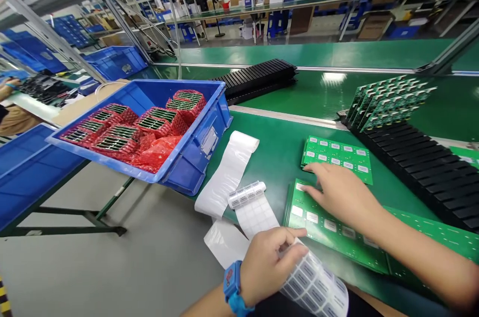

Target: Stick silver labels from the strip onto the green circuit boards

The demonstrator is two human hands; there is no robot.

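My left hand point(270, 263), with a blue watch on its wrist, pinches a strip of small white barcode labels point(258, 209) at the table's near edge. My right hand point(339, 192) reaches left with fingers spread, fingertips pressing on the top left corner of a green circuit board panel point(322, 229) that carries white labels. A second green panel with labels point(337, 157) lies just beyond that hand.
A blue bin point(194, 150) of red-wrapped boards overhangs the table's left end. A black slotted rack point(422, 164) at right holds upright green boards point(389, 102). Another black rack point(258, 80) lies on the green conveyor belt. Empty label backing point(228, 174) trails off the table.
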